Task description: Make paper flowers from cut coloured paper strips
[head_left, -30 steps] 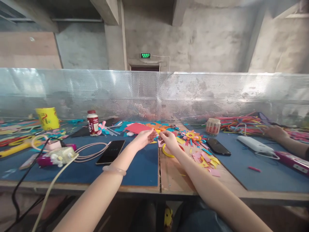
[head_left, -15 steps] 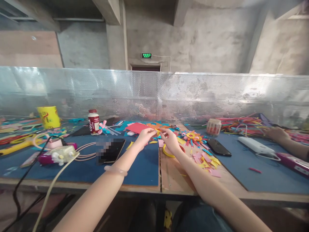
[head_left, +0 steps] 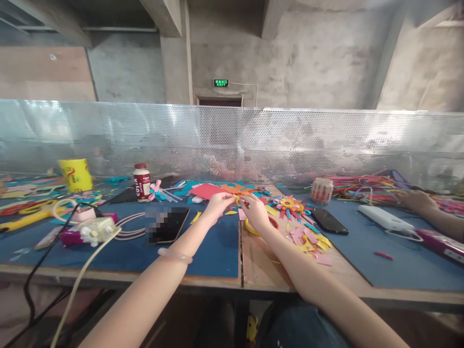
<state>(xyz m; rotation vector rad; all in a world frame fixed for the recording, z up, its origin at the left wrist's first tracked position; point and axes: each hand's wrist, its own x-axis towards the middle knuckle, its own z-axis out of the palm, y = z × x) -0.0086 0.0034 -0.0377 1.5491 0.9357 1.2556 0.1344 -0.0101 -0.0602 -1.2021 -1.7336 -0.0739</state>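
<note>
My left hand [head_left: 216, 206] and my right hand [head_left: 256, 210] meet over the middle of the table, each pinching one end of a small yellow and orange paper strip [head_left: 239, 195]. A red paper sheet [head_left: 207, 191] lies just behind my left hand. A yellow ring [head_left: 249, 227] lies on the bare wood under my right hand. A paper flower [head_left: 288, 204] of coloured strips sits to the right of my right hand, with several pink and yellow paper scraps [head_left: 308, 239] in front of it.
A phone [head_left: 166, 225] and pink cable [head_left: 128, 222] lie left of my arms, a Costa bottle [head_left: 141, 181] and yellow cup [head_left: 77, 174] behind. Another phone [head_left: 327, 220], tape roll [head_left: 321, 189] and white power bank [head_left: 384, 217] lie right. Another person's hand [head_left: 419, 200] rests far right. A perforated metal screen [head_left: 232, 142] backs the table.
My two hands have drawn slightly closer together around the paper strip. The view has shifted a little.
</note>
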